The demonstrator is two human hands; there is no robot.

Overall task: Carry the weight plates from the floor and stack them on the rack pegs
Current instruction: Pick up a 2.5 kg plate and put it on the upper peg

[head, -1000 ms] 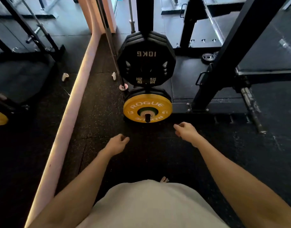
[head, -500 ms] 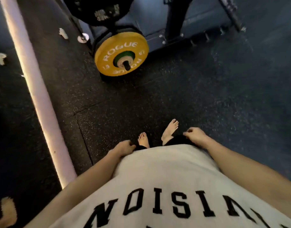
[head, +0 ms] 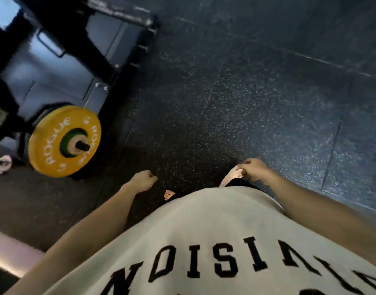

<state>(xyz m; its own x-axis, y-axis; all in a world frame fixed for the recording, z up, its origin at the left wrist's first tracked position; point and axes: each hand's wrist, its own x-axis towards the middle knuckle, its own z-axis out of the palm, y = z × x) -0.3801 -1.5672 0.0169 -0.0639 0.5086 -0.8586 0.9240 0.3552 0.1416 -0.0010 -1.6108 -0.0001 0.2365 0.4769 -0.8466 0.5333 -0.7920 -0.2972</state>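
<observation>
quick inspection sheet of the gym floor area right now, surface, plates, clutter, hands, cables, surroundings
surface: dark speckled rubber floor with tile seams, bare where visible.
job's things: yellow plate sits on a low rack peg, black plates behind it; no loose plate in view on the floor.
clutter: small pale object on the floor left of the plate, too blurred to identify.
grippers: left hand and right hand both loosely curled, holding nothing.
cables: nothing seen.
surroundings: black rack frame upper left; pale strip lower left; person's bare feet below.
</observation>
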